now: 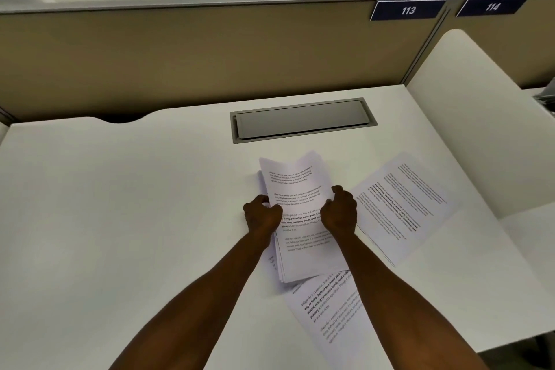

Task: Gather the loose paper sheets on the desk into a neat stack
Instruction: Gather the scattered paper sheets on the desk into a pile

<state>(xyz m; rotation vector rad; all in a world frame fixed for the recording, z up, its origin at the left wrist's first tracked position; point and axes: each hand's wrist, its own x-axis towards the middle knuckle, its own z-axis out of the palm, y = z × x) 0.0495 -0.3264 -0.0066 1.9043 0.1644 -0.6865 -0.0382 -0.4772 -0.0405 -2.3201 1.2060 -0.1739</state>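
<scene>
**Squaring the bundle, two sheets still loose**

Nearest us, one loose sheet (327, 309) is lying skewed on the desk (120, 204), its top edge tucked under the bundle's near end. We're gripping the paper bundle (300, 219) from both sides: left hand (262, 215) curling closed on its left edge, right hand (339, 212) clamping the right edge. We're likely holding opposite edges to jog the sheets flush; the far end is curling up unsupported and the edges are fanning. Right of the hands, another printed sheet (402, 204) is lying flat, angled, not yet collected. Behind, the cable tray lid (303, 120) is sitting shut.
</scene>
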